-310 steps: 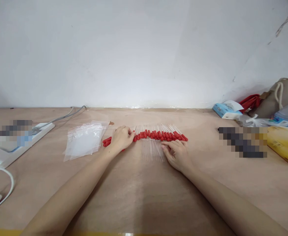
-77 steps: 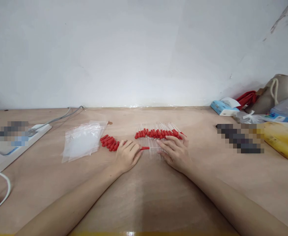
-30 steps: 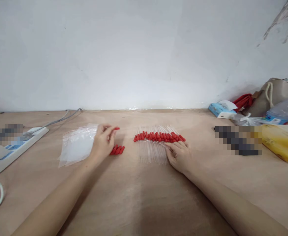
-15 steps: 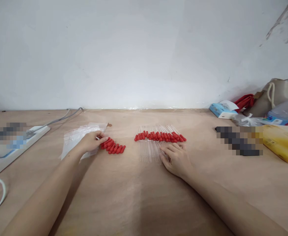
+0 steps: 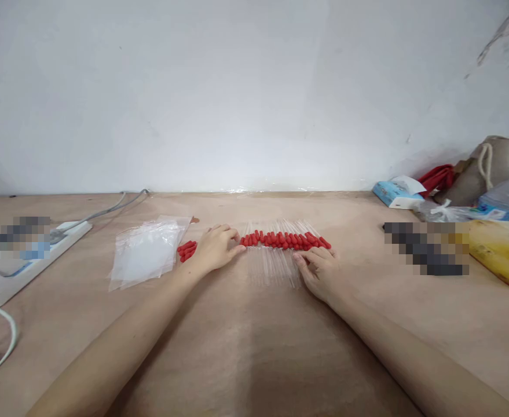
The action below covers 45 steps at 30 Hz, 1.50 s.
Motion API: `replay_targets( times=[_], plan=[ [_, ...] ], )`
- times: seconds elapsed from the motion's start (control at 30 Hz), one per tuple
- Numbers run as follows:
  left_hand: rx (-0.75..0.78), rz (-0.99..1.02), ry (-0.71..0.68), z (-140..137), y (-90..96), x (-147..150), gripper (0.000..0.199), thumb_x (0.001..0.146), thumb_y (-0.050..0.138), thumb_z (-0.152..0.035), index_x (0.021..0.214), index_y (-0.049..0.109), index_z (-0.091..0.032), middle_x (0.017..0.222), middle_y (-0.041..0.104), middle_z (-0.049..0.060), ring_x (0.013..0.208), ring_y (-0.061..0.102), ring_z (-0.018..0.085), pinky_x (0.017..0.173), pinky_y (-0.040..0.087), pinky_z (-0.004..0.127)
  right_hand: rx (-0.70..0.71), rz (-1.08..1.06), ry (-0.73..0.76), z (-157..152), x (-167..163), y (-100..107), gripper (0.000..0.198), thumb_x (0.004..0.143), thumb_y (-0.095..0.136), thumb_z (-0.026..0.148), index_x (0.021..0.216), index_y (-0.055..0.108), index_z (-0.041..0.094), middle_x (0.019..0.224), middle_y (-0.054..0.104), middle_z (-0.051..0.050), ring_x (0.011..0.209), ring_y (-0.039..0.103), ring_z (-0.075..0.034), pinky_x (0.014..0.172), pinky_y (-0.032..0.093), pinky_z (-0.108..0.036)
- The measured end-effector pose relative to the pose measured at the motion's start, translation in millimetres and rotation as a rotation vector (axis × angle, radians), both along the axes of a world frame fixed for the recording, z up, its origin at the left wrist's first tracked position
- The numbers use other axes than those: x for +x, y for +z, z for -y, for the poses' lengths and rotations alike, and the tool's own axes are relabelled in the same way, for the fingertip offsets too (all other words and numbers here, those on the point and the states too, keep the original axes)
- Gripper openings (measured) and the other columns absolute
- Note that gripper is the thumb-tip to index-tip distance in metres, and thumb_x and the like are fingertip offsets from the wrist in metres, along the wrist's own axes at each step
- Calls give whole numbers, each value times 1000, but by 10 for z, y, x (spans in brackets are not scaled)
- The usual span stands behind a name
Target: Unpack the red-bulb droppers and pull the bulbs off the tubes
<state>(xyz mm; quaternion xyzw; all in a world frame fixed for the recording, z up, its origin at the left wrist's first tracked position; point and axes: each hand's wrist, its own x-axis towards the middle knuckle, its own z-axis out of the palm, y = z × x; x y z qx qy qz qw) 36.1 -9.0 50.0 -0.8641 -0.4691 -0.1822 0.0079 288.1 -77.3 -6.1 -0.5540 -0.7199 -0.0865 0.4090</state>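
Note:
A row of red rubber bulbs lies across thin clear tubes in the middle of the table. At the row's left end is my left hand, thumb and forefinger closed around the endmost bulb. My right hand rests at the lower right of the row, fingers bent and apart over the tubes, touching them without a visible grip. Part of the tubes is hidden under it. A smaller group of loose red bulbs lies left of my left hand, partly covered by it.
Clear plastic zip bags lie on the left. A white power strip with cables stands farther left. To the right are a blurred dark object, a yellow packet, a tissue box and a plastic bottle.
My left hand has moved right, from the loose red bulbs to the left end of the row. My right hand has shifted slightly right and away from me. Fewer loose bulbs show.

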Motion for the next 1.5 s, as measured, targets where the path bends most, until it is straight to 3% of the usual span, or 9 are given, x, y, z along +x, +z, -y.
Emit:
replay_targets(
  times=[0.3, 0.57, 0.67, 0.77, 0.87, 1.03, 1.2, 1.37, 1.5],
  plan=[
    [-152, 70, 52, -212, -174, 184, 19, 76, 54, -35, 69, 50, -18, 75, 56, 3, 69, 53, 17, 62, 38, 27, -87, -56, -31, -39, 45, 1, 41, 90, 35, 35, 56, 52, 17, 57, 50, 2, 62, 48, -10, 70, 27, -27],
    [-61, 268, 244, 50, -157, 196, 18, 89, 32, -30, 80, 42, -18, 74, 55, 4, 66, 53, 17, 58, 37, 28, -66, -95, -25, -41, 49, -21, 33, 88, 39, 34, 65, 58, 19, 62, 52, 1, 64, 50, -11, 72, 31, -30],
    [14, 383, 131, 266, -190, 104, 15, 88, 36, -30, 83, 43, -18, 79, 56, 3, 72, 53, 16, 63, 39, 28, 41, -164, 40, -50, 47, -33, 23, 84, 46, 34, 94, 61, 19, 83, 54, -5, 78, 53, -15, 76, 37, -32],
    [71, 348, -59, 458, -291, 19, 11, 87, 41, -27, 87, 46, -18, 85, 58, 3, 78, 53, 16, 69, 39, 29, 145, -147, 138, -13, 36, 2, 45, 79, 54, 35, 119, 48, 16, 109, 48, -13, 100, 49, -21, 84, 40, -36],
    [131, 285, -213, 561, -391, -12, 6, 85, 46, -23, 84, 48, -18, 88, 61, 3, 79, 53, 15, 73, 36, 32, 206, 26, 248, 75, 4, 79, 58, 74, 60, 37, 126, 42, 20, 121, 46, -13, 111, 44, -25, 92, 36, -40],
    [208, 263, -342, 594, -442, 5, 4, 84, 49, -16, 82, 51, -18, 90, 64, 2, 83, 54, 15, 75, 33, 33, 220, 243, 352, 180, -80, 154, 34, 77, 59, 31, 111, 55, 28, 95, 65, -1, 101, 51, -20, 97, 25, -43],
    [242, 304, -392, 606, -447, 28, 4, 83, 51, -16, 81, 53, -19, 86, 65, 1, 82, 54, 15, 76, 35, 32, 173, 261, 351, 185, -134, 148, 22, 80, 57, 33, 99, 62, 23, 62, 61, 3, 68, 51, -12, 88, 29, -37],
    [242, 251, -399, 634, -394, 96, 23, 80, 57, -28, 101, 56, -19, 97, 64, 5, 92, 52, 19, 79, 36, 33, 145, 285, 353, 197, -184, 125, 15, 82, 53, 31, 81, 66, 24, 54, 56, 4, 62, 46, -11, 88, 25, -37],
    [258, 218, -422, 642, -379, 140, 14, 81, 56, -31, 90, 61, -21, 92, 66, 1, 89, 52, 18, 82, 34, 34, 157, 269, 391, 215, -203, 119, 15, 83, 51, 29, 78, 65, 23, 52, 54, 4, 60, 44, -10, 89, 24, -37]
  ],
)
